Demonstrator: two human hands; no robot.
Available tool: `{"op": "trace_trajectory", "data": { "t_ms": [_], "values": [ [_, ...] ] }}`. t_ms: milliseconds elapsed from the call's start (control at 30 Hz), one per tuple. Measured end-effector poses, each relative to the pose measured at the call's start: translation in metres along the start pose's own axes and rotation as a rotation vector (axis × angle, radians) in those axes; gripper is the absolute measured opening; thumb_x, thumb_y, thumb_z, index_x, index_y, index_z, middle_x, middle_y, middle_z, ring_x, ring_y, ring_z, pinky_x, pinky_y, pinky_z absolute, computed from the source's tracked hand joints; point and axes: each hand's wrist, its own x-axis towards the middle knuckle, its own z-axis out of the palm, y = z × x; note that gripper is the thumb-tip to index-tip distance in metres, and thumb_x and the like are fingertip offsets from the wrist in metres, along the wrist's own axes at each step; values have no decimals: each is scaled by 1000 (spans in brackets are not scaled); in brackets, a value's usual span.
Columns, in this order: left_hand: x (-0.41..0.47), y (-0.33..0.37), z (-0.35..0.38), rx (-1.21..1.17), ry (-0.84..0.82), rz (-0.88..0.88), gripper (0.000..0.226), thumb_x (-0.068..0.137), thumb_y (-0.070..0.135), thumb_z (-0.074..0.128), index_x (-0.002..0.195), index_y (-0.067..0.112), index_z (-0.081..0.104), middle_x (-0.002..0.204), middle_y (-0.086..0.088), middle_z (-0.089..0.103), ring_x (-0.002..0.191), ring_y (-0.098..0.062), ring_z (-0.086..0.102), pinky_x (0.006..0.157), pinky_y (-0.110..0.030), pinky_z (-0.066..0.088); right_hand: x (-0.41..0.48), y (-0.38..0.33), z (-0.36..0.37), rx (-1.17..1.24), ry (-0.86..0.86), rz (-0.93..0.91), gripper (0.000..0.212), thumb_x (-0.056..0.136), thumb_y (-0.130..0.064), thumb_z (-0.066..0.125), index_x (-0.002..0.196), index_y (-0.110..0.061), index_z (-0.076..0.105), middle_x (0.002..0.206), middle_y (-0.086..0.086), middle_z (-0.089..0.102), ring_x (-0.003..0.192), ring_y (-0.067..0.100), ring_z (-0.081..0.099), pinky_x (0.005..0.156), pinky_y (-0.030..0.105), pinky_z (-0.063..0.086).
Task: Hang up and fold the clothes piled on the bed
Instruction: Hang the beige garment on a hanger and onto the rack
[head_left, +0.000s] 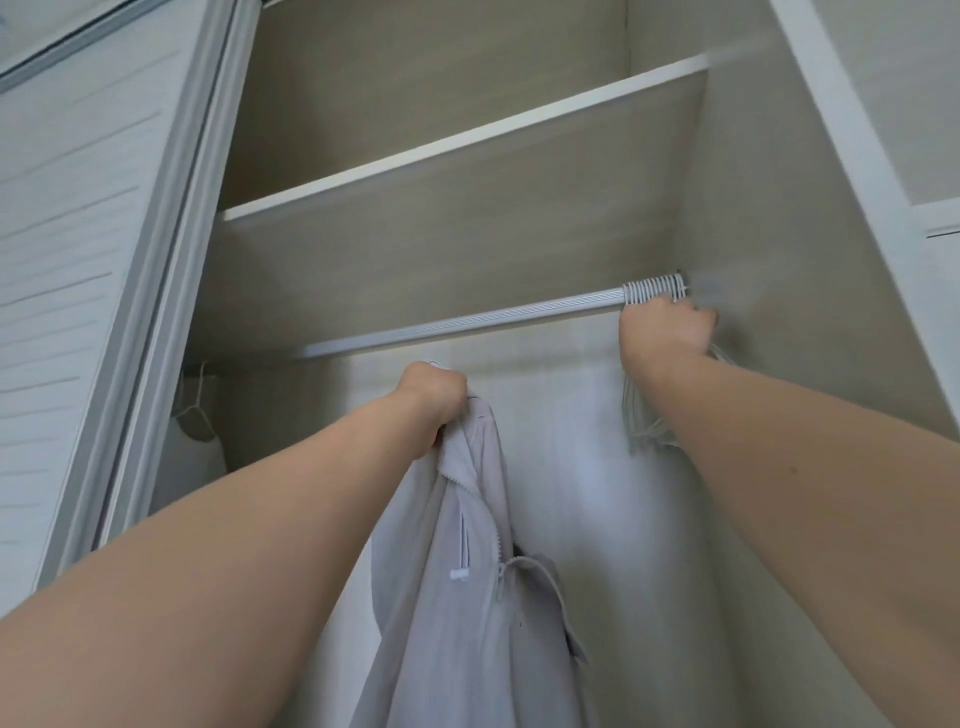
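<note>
I look up into an open wardrobe. My left hand grips the collar of a pale grey zip-up jacket, which hangs down from my fist just below the silver clothes rail. My right hand is raised to the rail's right end and curls around a bunch of white wire hangers whose hooks sit packed together on the rail. Whether a hanger is inside the jacket is hidden by my fist.
A shelf crosses the wardrobe above the rail. The sliding door stands at the left. A white garment on a hanger hangs at the rail's far left. The wardrobe's side panel is right beside my right hand.
</note>
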Motion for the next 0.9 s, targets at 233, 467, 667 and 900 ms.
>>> {"op": "trace_trajectory", "data": {
  "t_ms": [233, 467, 667, 900],
  "values": [
    [-9, 2, -20, 60, 70, 29, 29, 99, 14, 52, 72, 16, 41, 103, -15, 54, 90, -27, 54, 90, -42, 54, -1, -1, -10, 91, 75, -27, 39, 96, -8, 48, 135, -9, 56, 138, 18, 49, 132, 39, 43, 108, 44, 34],
    [-25, 41, -69, 71, 229, 157, 33, 101, 17, 49, 69, 17, 39, 73, -3, 45, 87, -27, 50, 79, -35, 46, -21, -19, -54, 383, 121, -87, 34, 95, -3, 50, 128, 2, 52, 131, 23, 54, 124, 42, 52, 99, 44, 44],
    [-55, 97, -151, 78, 416, 203, 35, 103, 19, 45, 69, 19, 34, 72, 1, 39, 88, -25, 46, 77, -29, 40, -51, -29, -111, 942, -60, -75, 11, 90, -2, 49, 89, 0, 60, 104, 24, 63, 81, 37, 54, 70, 31, 40],
    [-117, 143, -261, 90, 556, 191, 33, 103, 17, 42, 71, 22, 34, 74, 4, 41, 88, -22, 48, 68, -25, 43, -129, -71, -176, 1634, -268, -28, 12, 95, -9, 49, 88, -13, 57, 74, 7, 46, 69, 23, 39, 62, 31, 32]
  ]
}}
